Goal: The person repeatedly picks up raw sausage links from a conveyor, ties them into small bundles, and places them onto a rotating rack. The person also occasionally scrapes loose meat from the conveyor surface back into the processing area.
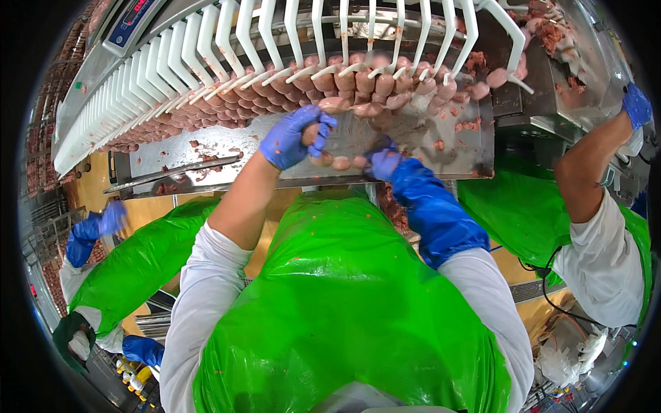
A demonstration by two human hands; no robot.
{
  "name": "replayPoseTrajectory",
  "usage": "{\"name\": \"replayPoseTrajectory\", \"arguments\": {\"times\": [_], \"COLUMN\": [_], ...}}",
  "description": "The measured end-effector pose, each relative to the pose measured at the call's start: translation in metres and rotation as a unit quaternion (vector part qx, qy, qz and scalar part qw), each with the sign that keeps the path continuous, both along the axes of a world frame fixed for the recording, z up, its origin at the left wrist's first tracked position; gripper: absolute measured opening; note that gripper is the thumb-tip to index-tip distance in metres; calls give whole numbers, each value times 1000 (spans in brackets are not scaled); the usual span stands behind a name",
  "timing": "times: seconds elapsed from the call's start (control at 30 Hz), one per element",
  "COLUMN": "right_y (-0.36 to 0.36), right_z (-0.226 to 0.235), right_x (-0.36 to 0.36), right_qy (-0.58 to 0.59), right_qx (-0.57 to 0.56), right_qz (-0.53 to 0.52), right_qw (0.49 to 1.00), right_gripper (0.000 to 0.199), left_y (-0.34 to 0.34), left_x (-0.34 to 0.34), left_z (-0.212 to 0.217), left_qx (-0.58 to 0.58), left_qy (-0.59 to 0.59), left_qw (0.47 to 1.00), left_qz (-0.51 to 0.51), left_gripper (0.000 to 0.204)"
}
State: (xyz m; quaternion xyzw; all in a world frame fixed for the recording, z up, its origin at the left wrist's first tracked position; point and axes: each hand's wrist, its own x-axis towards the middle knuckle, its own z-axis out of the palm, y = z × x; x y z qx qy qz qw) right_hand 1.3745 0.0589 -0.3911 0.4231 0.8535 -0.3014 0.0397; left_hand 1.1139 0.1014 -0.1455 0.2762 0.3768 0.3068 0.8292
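My left hand (pixel 295 139), in a blue glove, is closed around a pale pink sausage link (pixel 312 135) just under the hanging rows. A short string of sausage links (pixel 341 163) runs from it to my right hand (pixel 385 162), also blue-gloved. Motion smears the right hand, but its fingers look closed on the end of that string. Above both hands, linked sausages (pixel 344 82) hang in rows from white hooks (pixel 265 34). Some links sag below the rows close to my left fingertips. Under everything lies a metal tray (pixel 255 134).
A long metal bar (pixel 172 173) lies along the tray's near left edge, among meat scraps (pixel 468 125). To the right, a co-worker's gloved hand (pixel 637 104) is at a metal machine (pixel 537 89). Another green-aproned person (pixel 131 265) stands left. A scale (pixel 129 26) sits far left.
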Motion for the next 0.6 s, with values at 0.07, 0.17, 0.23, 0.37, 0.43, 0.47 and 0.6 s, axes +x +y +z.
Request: {"name": "replayPoseTrajectory", "arguments": {"times": [0.07,0.17,0.23,0.37,0.43,0.47,0.6], "right_y": [3,-7,-15,-21,-20,-21,-19], "right_z": [88,140,173,259,280,285,297], "right_x": [46,98,105,87,78,74,73], "right_qy": [-84,118,220,313,291,288,298], "right_qx": [-58,-199,-286,-339,-331,-305,-163], "right_qz": [-4,-180,-232,-197,-162,-164,-125], "right_qw": [995,956,903,865,883,893,932], "right_gripper": [35,25,23,23,23,22,23], "left_y": [-7,4,4,-18,-38,-37,-31], "left_x": [-22,-37,-30,13,58,72,99], "left_z": [-10,-39,-69,-88,-53,-33,0], "left_qx": [3,11,31,345,503,502,290], "left_qy": [64,11,29,333,333,269,113], "left_qw": [995,1000,995,872,795,822,907], "left_qz": [72,27,88,101,60,-11,-283], "left_gripper": [30,27,29,47,48,46,31]}}
